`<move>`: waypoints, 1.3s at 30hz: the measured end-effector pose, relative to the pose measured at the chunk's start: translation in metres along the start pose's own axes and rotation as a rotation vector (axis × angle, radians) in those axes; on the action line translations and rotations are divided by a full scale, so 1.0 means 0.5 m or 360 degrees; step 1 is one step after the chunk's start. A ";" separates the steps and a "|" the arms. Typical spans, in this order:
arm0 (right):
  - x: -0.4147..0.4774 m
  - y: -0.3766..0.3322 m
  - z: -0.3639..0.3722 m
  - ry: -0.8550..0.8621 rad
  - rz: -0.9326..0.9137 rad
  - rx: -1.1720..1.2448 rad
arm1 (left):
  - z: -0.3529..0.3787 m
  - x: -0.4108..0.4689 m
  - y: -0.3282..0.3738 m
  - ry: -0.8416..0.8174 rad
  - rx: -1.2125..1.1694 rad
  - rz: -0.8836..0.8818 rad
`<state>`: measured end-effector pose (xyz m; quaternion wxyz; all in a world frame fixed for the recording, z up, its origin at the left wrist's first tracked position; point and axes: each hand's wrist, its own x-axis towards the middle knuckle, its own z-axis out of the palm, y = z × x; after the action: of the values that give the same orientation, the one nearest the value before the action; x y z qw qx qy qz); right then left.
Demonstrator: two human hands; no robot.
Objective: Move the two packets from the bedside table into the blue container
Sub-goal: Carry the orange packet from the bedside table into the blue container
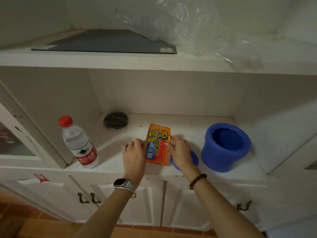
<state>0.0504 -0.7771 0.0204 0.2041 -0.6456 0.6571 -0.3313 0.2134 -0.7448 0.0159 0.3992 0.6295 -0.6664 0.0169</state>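
An orange packet (157, 143) with a blue label and yellow writing lies flat on the white shelf (120, 162). My left hand (134, 155) pinches its left edge and my right hand (180, 152) pinches its right edge. I can make out only one packet; whether a second lies under it is hidden. The blue container (225, 146) stands open and upright to the right of my right hand, apart from the packet. A flat blue lid (194, 159) lies on the shelf partly under my right hand.
A water bottle (78, 143) with a red cap stands at the left front of the shelf. A dark round object (115, 119) sits at the back left. Above, an upper ledge holds a dark flat panel (109, 41) and crumpled clear plastic (197, 31). Cabinet doors are below.
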 end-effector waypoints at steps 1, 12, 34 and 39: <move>0.000 -0.010 -0.013 -0.0009 0.0002 0.0101 | -0.003 0.005 0.004 0.0007 -0.0015 0.0012; 0.005 -0.074 -0.222 0.0457 -0.0190 0.0331 | -0.022 0.105 0.156 0.0034 -0.0347 0.0268; -0.025 0.158 -0.430 0.0813 0.0068 0.0223 | 0.154 0.106 0.396 -0.0535 -0.0748 0.0420; -0.021 0.177 -0.418 0.0655 0.0094 0.0042 | 0.163 0.114 0.374 -0.0402 -0.0614 0.0512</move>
<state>-0.1573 -0.7354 0.1027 0.0836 -0.5421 0.6993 -0.4585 0.0188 -0.7959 0.0817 0.4176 0.4252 -0.7931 -0.1256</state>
